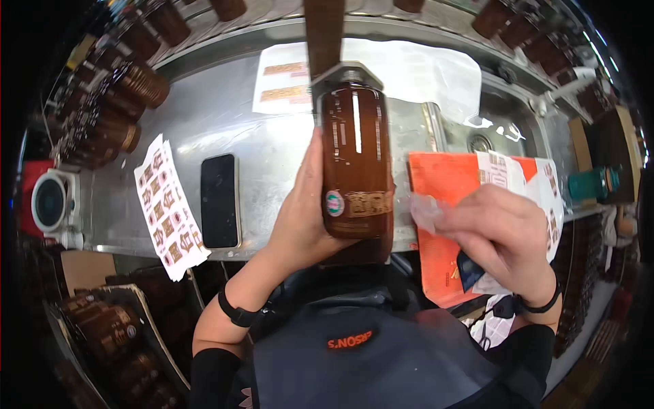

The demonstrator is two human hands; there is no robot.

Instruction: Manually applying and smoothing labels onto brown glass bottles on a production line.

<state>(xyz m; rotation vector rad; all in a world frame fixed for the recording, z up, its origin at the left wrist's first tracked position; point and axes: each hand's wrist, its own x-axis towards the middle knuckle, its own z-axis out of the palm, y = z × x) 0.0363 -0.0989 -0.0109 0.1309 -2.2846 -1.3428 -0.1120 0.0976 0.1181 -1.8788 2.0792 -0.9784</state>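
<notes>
My left hand (300, 211) is wrapped round the lower left side of a bottle (355, 150) filled with dark brown liquid. The bottle stands upright in the middle of the view, with a gold label and a small round green-and-red sticker low on its front. To its right, my right hand (504, 235) pinches a small translucent piece of film (427, 213) between thumb and fingers. That film is apart from the bottle and slightly blurred. Beneath the right hand lies an orange packet (436, 262) with printed sticker sheets (501, 167) on top.
A phone (219, 201) and a sticker sheet (167, 204) lie left on the metal counter (204, 109). A white sheet (422, 68) spreads behind the bottle. A sink (501, 129) sits back right. Brown bottles (139, 85) crowd the left; a crate of them (112, 327) stands lower left.
</notes>
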